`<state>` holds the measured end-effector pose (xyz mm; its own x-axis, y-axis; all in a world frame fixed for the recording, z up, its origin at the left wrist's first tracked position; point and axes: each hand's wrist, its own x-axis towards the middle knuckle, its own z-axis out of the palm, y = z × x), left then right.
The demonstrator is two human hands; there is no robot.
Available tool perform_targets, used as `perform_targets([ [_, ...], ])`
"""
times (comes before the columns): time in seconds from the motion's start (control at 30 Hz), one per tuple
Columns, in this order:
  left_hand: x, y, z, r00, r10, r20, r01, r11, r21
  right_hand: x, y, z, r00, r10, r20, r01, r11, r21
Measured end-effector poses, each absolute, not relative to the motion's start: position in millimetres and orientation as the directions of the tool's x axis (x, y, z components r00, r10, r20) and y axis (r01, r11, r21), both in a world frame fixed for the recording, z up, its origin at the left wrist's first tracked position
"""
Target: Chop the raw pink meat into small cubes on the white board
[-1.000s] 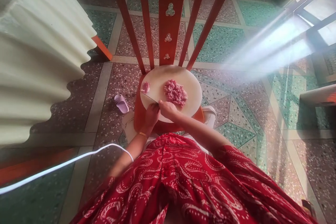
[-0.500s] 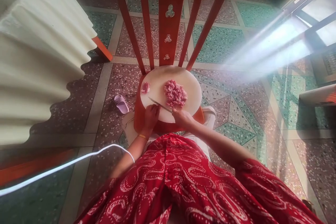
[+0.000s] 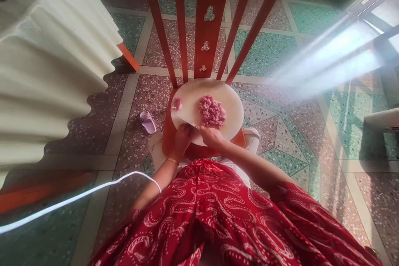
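My right hand point(image 3: 212, 137) grips a knife point(image 3: 187, 122) by its handle end. The thin blade points left across the near part of a round, pale cutting board point(image 3: 190, 91). Just below the blade, my left hand point(image 3: 183, 136) is closed with curled fingers at the board's near edge; whatever it pinches is hidden. A heap of small pink meat pieces point(image 3: 212, 111) lies right of the board's middle, close beyond my right hand. One separate piece of meat point(image 3: 177, 103) sits near the left rim, beyond the knife tip.
The board rests on the seat of a red-brown wooden chair point(image 3: 166, 139) with a slatted back. A table under a cream cloth point(image 3: 71, 70) stands at left. On the floor lies a lilac slipper point(image 3: 147, 122). A white cable point(image 3: 102, 185) crosses by my left forearm.
The knife has slid left over the board, its tip now nearer the left rim. My right hand has come closer to my left. The whole view has shifted slightly.
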<state>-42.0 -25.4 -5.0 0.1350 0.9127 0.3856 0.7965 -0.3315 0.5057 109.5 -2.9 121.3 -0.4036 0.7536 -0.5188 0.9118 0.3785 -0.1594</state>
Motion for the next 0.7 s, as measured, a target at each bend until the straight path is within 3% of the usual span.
perform_targets([
  [0.2, -43, -31, 2, 0.076, 0.917, 0.393, 0.762, -0.307, 0.570, 152, -14, 127, -0.235, 0.797, -0.557, 0.965, 0.261, -0.033],
  [0.37, -44, -33, -1, 0.074, 0.916, 0.394, 0.787, -0.296, 0.541, 135, -23, 125, -0.365, 0.768, -0.525, 0.925, 0.364, -0.110],
  [0.7, -46, -28, -11, 0.132, 0.921, 0.367, 0.816, -0.311, 0.487, 75, 5, 119, -0.436, 0.732, -0.523, 0.892, 0.428, -0.144],
])
